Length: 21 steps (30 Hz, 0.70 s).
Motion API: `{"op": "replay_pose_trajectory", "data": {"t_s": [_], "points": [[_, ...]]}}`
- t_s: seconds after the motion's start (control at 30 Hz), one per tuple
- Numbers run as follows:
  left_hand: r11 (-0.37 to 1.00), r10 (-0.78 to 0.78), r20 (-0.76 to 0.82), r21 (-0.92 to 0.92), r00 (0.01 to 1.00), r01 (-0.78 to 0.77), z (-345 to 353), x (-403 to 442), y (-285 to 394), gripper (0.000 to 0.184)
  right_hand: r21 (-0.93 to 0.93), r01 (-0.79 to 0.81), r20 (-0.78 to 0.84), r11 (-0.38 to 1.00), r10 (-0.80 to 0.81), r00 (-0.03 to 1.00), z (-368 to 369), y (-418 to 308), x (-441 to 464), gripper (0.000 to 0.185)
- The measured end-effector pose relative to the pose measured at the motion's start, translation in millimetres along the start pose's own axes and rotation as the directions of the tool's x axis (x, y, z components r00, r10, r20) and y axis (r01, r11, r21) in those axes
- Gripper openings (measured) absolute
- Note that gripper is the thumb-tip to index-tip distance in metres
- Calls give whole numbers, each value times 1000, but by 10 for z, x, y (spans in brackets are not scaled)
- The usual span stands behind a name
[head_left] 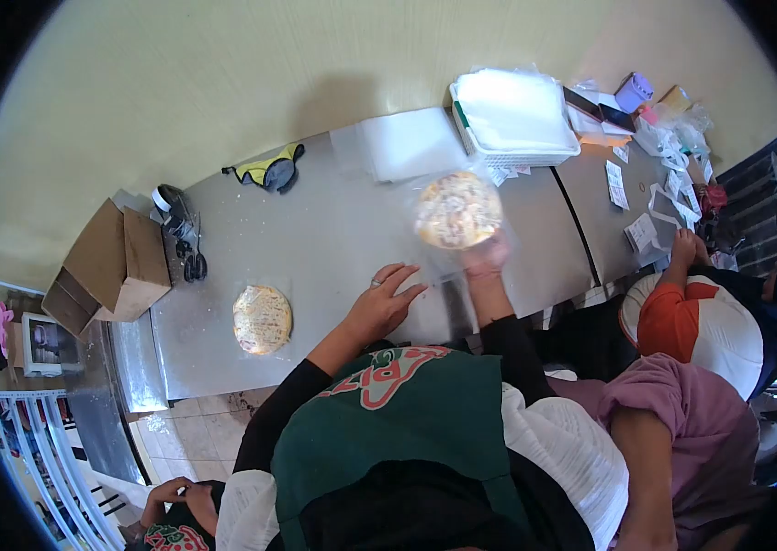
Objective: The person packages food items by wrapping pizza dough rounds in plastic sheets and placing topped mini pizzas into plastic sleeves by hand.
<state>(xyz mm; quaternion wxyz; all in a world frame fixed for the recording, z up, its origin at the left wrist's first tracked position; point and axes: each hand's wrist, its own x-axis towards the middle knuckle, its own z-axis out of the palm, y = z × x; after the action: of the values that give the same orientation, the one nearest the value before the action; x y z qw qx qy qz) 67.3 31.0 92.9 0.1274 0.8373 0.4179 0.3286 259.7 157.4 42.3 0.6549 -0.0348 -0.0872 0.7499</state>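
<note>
My right hand [488, 254] holds up a round pizza [458, 210] with a pale, mottled topping, wrapped in clear plastic, above the metal table [333, 239]. Most of that hand's fingers are hidden behind it. To its left, my left hand [383, 301] is over the near part of the table, fingers spread and nothing in them; a ring shows on one finger. A second pizza [263, 320], also round and pale, lies flat on the table further left. Sheets of clear plastic [412, 145] are stacked at the table's back edge, beyond the held pizza.
A white basket [522, 151] of plastic sheets stands against the wall. At left are an open cardboard box [111, 266] and a coiled cable [194, 265]. A yellow-and-grey cloth item [269, 171] lies at the back. Phones, papers and bags crowd the right; co-workers [701, 321] are close there.
</note>
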Motion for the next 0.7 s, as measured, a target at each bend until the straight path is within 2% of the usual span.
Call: {"op": "replay_pose_trajectory", "data": {"t_s": [0.03, 0.1, 0.17, 0.23, 0.4, 0.47, 0.5, 0.53, 0.57, 0.6, 0.63, 0.67, 0.7], "points": [[999, -28, -10, -19, 1000, 28, 7, -46, -67, 40, -23, 26, -41, 999, -27, 999, -18, -181, 18, 58], [994, -94, -31, -57, 995, 92, 8, -169, -207, 37, 0, 10, 94, 1000, -10, 996, -322, -611, 95, 57], [981, -172, -43, -101, 984, 167, -19, -386, -335, 33, -192, 90, -195, 977, -128, 972, -336, -985, 147, 62], [938, -320, -42, -155, 946, 310, -50, -656, -403, 29, -194, 141, -275, 971, -192, 942, -583, -1397, 210, 64], [765, -625, -29, -221, 780, 605, -58, -1210, -406, 24, -138, 219, -405, 966, -257, 878, -615, -1824, 274, 52], [739, -659, -58, -235, 750, 631, -30, -1312, -385, 23, -240, 271, -485, 932, -357, 798, -724, -1927, 352, 49], [723, -679, -73, -241, 731, 647, -4, -1352, -391, 23, -362, 289, -541, 886, -452, 709, -779, -1973, 385, 47], [717, -686, -82, -242, 722, 654, 20, -1377, -403, 23, -544, 266, -584, 796, -587, 562, -789, -1989, 434, 45], [711, -695, -94, -243, 713, 660, 49, -1401, -415, 23, -818, 121, -504, 563, -801, 321, -798, -1992, 484, 43], [705, -703, -111, -245, 703, 666, 83, -1422, -423, 23, -961, -201, -213, 192, -973, 89, -808, -1974, 556, 41], [688, -719, -105, -254, 687, 680, 81, -1395, -405, 23, -870, -484, 134, -100, -990, -36, -712, -1899, 678, 39], [670, -735, -101, -262, 671, 694, 72, -1368, -392, 23, -735, -575, 450, -359, -893, -17, -603, -1820, 782, 38], [653, -750, -98, -269, 654, 708, 58, -1336, -382, 23, -737, -567, 447, -368, -894, -2, -456, -1705, 904, 38]]}}
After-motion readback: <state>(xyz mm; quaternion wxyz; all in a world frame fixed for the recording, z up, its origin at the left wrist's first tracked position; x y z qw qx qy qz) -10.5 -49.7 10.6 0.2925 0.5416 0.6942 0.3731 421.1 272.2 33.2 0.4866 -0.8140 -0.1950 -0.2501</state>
